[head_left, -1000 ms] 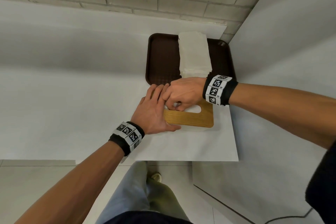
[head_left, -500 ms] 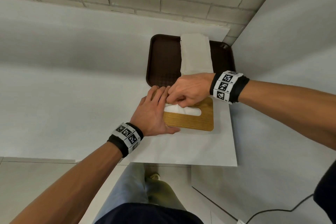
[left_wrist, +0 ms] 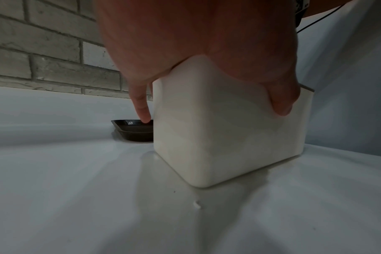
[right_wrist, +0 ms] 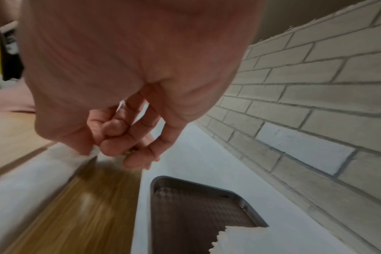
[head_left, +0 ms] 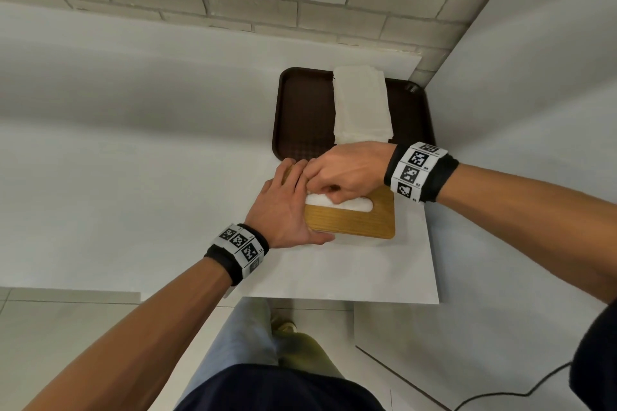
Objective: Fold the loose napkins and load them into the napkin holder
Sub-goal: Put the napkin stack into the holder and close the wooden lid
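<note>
Right hand (head_left: pixel 347 170) is pinching the napkin (head_left: pixel 354 204) at the napkin holder (head_left: pixel 354 222) slot.
The left hand (head_left: pixel 283 210), grip flat and unclenched, is pressing on the napkin holder, which is standing on the worktop (head_left: pixel 334 270).

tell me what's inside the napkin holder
White napkin shows through the slot of the wooden lid, where the right hand pinches it. The lid and the holder's opaque white wall hide everything else inside.

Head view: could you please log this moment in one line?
left hand presses white wooden-lidded napkin holder | right hand pinches white napkin at its top
</note>
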